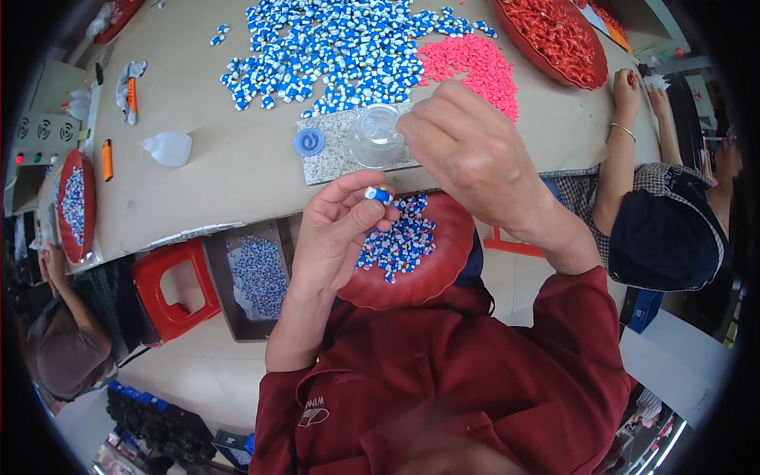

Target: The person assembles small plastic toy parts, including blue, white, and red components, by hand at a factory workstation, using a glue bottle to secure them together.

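Note:
My left hand (332,226) pinches a small blue-and-white figurine piece (378,195) with a bit of yellow between thumb and fingertips. It is held above a red scalloped bowl (453,273) at my lap, which contains many similar blue-and-white pieces with touches of pink. My right hand (463,142) is raised with its fingers curled closed, beside a clear plastic cup (375,141). Whatever those fingers hold, if anything, is hidden. The cup stands on a speckled stone slab (336,165), next to a small round blue lid-like dish (309,142).
A large heap of blue-and-white pieces (332,55) and a pile of pink pieces (479,67) cover the table's far part. A red tray (594,77) holds red pieces. At left are a white squeeze bottle (168,148) and an orange cutter (132,101). People sit on both sides.

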{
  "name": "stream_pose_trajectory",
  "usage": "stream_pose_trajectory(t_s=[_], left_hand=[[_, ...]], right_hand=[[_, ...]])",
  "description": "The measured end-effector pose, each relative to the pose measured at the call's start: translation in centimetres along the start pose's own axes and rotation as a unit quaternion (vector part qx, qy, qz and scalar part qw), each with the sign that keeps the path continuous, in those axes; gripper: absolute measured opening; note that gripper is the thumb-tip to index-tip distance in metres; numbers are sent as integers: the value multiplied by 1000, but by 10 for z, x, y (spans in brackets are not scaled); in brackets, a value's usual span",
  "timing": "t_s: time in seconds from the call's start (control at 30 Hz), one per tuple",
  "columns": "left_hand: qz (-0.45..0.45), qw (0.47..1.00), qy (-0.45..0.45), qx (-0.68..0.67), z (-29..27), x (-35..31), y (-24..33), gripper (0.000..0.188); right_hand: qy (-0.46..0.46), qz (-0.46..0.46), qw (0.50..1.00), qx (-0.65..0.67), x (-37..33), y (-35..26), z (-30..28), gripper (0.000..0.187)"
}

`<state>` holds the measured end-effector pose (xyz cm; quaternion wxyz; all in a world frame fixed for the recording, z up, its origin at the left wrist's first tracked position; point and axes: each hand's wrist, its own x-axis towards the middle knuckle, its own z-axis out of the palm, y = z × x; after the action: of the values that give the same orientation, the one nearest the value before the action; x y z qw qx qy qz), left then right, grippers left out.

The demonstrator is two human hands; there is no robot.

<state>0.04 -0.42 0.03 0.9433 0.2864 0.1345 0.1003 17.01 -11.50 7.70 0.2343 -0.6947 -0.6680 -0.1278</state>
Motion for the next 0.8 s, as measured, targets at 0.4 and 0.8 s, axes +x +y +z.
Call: stream_pose_trajectory(t_s=[0.4,0.8], left_hand=[[40,998,-42,3,-6,3,-10,28],[-6,998,-35,-49,9,2,-14,23]], right_hand=[[115,155,951,243,-32,-29,5,17],[110,259,833,476,-49,-36,12,13]])
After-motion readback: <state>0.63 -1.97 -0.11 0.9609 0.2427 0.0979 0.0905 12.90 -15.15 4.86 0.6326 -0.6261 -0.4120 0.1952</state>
